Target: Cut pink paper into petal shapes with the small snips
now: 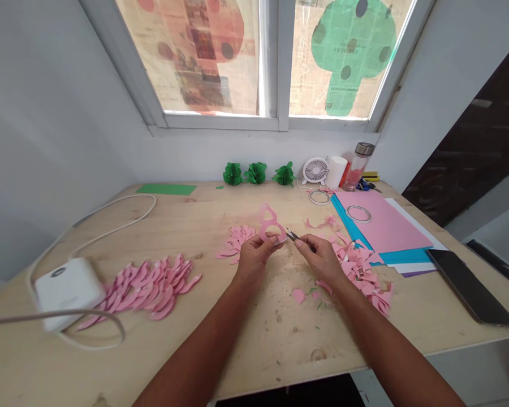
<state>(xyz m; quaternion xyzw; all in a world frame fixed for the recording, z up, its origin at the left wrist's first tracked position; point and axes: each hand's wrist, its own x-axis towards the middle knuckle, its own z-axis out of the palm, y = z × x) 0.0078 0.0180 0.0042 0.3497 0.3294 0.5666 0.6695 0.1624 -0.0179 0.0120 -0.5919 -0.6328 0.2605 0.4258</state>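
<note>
Pinched in my left hand [254, 254] is a pink paper cutout [266, 216] with rounded openings in it, raised above the table's middle. My right hand [321, 259] grips a small pair of scissors [296, 236], whose dark tips point left, close to the paper's right edge. The handles are mostly hidden by the fingers. Behind my left hand lies a small bunch of pink curved paper pieces [236, 242]. Pink paper scraps [360, 265] are heaped beside and beyond my right forearm.
Overlapping pink paper strips [152, 285] lie left, against a white power bank [68, 288] with a looping cable. Coloured paper sheets [369, 220] and a dark phone [470, 285] occupy the right. Green paper ornaments [255, 173], a small fan [316, 170] and a glass bottle [358, 168] line the back.
</note>
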